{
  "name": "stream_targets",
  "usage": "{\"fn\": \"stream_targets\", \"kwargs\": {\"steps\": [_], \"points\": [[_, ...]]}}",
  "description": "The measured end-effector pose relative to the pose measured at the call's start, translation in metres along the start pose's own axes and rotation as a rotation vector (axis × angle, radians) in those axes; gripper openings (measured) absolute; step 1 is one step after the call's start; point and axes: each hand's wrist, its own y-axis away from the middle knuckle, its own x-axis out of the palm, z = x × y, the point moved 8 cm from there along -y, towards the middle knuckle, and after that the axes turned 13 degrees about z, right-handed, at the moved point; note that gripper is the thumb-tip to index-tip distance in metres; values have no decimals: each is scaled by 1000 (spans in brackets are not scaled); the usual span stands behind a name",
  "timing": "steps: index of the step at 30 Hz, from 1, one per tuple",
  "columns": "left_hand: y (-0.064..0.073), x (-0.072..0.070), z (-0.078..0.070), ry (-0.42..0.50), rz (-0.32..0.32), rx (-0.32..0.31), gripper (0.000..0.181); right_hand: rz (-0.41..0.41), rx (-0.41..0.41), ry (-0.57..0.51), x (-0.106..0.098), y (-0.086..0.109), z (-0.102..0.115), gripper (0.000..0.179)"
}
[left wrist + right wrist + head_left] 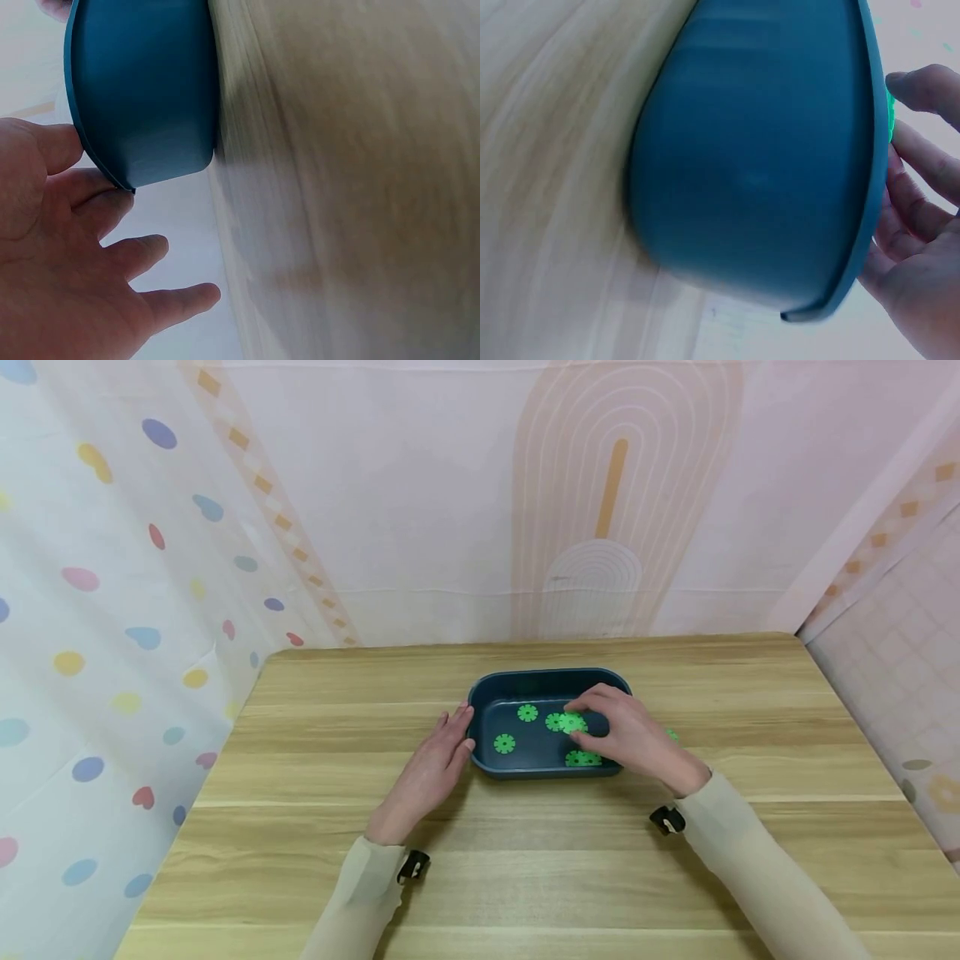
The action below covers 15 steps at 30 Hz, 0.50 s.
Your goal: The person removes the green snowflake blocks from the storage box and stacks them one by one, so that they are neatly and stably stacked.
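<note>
A dark blue oblong tub (525,772) stands on the table, its inside facing up. My left hand (426,768) touches its left end, fingers extended along the rim; in the left wrist view the last two fingers stand away from the tub. Over the right part of the tub, my right hand (626,731) pinches a green notched building disc (573,723) between thumb and forefinger. The right wrist view shows only a green edge of it behind the rim. More such discs lie inside: one towards the back (528,713), one at the left (505,743), others near the front right.
On the wooden tabletop (300,777), a bit of green (672,735) shows right of the tub, partly behind the right hand. A patterned curtain (435,527) hangs along the table's back edge, and a dotted one (112,693) hangs at the left.
</note>
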Motion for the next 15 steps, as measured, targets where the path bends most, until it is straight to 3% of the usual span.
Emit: {"fn": "stream_targets", "kwargs": {"steps": [15], "points": [[0, 0, 0, 0, 1, 0, 53, -32, 38, 0, -15, 26, -13, 34]]}}
